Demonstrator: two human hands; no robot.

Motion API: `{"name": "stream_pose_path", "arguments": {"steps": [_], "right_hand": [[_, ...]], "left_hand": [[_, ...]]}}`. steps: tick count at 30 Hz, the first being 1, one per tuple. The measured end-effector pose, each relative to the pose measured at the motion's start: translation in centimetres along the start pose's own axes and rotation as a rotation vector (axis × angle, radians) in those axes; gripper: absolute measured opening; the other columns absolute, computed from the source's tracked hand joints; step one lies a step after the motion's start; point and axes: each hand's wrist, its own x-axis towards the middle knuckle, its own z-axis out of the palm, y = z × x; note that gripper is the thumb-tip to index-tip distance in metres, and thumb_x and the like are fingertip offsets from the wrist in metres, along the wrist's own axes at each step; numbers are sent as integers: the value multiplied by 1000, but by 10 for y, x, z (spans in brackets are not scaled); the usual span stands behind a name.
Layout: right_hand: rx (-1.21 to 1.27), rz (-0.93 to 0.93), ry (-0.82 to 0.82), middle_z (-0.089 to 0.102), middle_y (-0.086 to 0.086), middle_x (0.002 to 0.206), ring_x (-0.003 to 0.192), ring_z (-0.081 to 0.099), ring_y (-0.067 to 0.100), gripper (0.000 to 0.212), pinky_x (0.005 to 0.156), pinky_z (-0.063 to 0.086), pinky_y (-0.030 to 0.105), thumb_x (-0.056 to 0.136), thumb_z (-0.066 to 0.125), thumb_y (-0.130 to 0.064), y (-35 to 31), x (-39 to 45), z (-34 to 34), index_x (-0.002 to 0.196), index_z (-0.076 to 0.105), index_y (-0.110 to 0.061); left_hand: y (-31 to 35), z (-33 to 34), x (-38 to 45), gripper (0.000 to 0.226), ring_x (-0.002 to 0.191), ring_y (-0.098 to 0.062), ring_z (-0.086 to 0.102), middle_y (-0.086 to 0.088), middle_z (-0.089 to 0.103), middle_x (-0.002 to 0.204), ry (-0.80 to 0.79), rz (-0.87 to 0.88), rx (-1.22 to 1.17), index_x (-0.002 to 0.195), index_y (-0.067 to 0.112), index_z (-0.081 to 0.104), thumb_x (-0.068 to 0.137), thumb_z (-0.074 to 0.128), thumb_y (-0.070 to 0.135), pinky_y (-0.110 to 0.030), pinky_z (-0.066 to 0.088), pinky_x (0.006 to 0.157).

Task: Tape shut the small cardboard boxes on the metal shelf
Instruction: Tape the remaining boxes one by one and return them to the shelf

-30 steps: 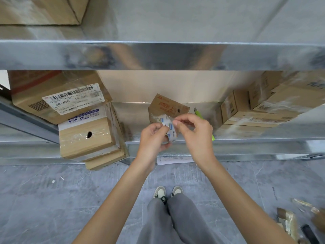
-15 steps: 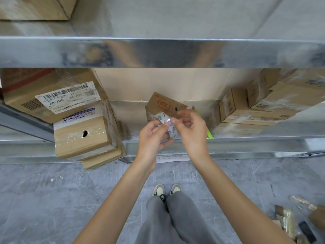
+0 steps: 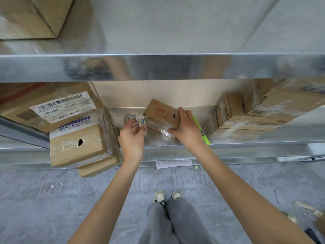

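Our right hand (image 3: pixel 187 128) grips the small cardboard box (image 3: pixel 162 117) on the metal shelf (image 3: pixel 246 147). Our left hand (image 3: pixel 132 134) pinches the tape roll (image 3: pixel 136 120) just beside it.

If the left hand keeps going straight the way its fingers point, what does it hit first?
Probably the bare metal shelf floor and beige back wall behind the clear tape roll that the left hand holds; depth is unclear.

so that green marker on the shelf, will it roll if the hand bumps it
Probably: the green marker looks round and slim, lying loose on smooth metal shelf. It sits near the front edge beside the right hand, so it could drop off.
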Motion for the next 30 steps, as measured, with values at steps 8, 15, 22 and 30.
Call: {"name": "stream_pose_path", "arguments": {"steps": [8, 15, 22, 30], "right_hand": [[48, 4, -163, 23, -2, 153, 134, 35, 15, 91, 93, 30, 15, 80, 75, -14, 35, 6, -29, 152, 21, -21], [23, -4, -210, 16, -8, 156, 137, 31, 15, 96, 93, 30, 14, 80, 73, -9, 39, 7, -35, 155, 15, -25], [-33, -38, -228, 1, -14, 161, 139, 33, 20, 96, 99, 40, 26, 86, 69, -14, 35, 6, -36, 155, 5, -30], [-368, -57, -189, -12, -2, 162, 150, -6, 23, 107, 119, 11, 53, 83, 71, -34, 29, 6, -28, 154, -7, -19]], "left_hand": [[-28, 31, 46, 19, 70, -32, 57, -13, 61, 73, -76, 153, 402, 75, 7, 51, 93, 47, 14, -32, 31, 55], [-24, 34, 71, 16, 82, -34, 59, -8, 66, 85, -91, 284, 686, 83, 14, 58, 94, 51, 23, -41, 49, 74], [-38, 26, 78, 11, 89, -29, 60, -5, 66, 94, -157, 281, 820, 88, 11, 63, 92, 57, 19, -36, 45, 72], [3, 64, 38, 44, 144, -20, 26, -4, 38, 153, -267, 652, 514, 145, 13, 40, 104, 32, 26, -31, 15, 120]]}}
